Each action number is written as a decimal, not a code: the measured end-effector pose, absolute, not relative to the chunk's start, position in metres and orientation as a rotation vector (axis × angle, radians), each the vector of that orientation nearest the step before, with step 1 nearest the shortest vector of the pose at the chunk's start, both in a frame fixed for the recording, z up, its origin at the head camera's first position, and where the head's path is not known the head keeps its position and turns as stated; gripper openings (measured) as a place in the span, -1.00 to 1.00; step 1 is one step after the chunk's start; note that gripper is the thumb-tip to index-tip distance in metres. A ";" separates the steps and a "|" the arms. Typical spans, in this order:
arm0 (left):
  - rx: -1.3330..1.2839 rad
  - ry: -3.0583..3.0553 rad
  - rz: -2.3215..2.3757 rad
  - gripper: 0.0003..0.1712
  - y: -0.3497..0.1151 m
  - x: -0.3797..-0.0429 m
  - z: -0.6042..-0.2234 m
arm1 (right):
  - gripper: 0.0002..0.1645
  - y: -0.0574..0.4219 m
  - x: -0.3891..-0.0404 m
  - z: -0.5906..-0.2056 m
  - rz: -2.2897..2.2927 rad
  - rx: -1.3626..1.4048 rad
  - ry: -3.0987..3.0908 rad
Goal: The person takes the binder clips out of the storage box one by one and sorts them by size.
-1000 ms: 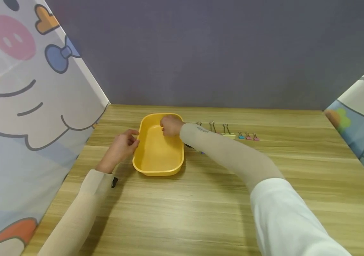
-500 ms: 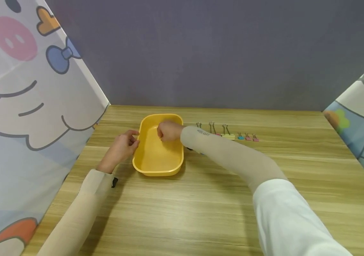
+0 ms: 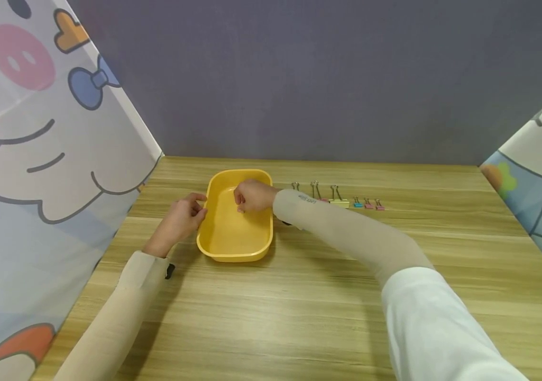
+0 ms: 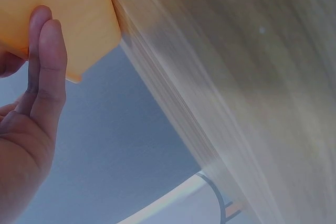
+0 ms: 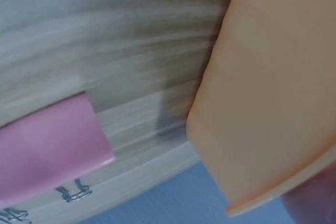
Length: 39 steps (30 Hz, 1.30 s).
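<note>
A yellow plastic basin point(image 3: 235, 257) stands on the wooden table, left of centre. My left hand point(image 3: 177, 222) grips its left rim; in the left wrist view two fingers point(image 4: 50, 56) lie against the outer wall. Inside the basin, near its right side, is my right hand point(image 3: 255, 196), with the fingers curled downward. Whatever may be between those fingers is hidden. In the right wrist view the basin's wall covers most of that hand. The visible part of the basin floor shows bare yellow.
Binder clips lie in a row right of the basin: a yellow clip point(image 3: 339, 203), a small blue clip point(image 3: 358, 205) and small pink clips point(image 3: 379, 208). A larger pink clip point(image 5: 52, 150) is partly behind my right forearm. A grey panel point(image 3: 318, 79) borders the table's back.
My right hand has come from the basin's back toward its middle, then shifted slightly right, with its fingers loosening a little. My left hand stays at the rim.
</note>
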State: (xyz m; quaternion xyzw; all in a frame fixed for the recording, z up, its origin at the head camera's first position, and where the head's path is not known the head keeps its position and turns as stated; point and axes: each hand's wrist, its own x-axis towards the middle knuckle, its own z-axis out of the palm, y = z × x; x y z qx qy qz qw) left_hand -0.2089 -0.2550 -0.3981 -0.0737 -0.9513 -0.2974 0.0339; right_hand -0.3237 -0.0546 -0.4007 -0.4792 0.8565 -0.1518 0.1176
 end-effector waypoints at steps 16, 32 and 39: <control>-0.254 -2.916 -0.948 -0.61 -0.250 -0.208 -0.396 | -0.84 -0.058 -0.314 -0.404 -0.339 -1.384 2.499; -0.227 -2.931 -0.948 -0.62 -0.253 -0.207 -0.397 | -0.92 -0.033 -0.308 -0.377 -0.485 -1.594 2.517; -0.230 -2.933 -0.940 -0.62 -0.254 -0.207 -0.396 | -0.90 0.001 -0.303 -0.367 -0.672 -1.660 2.522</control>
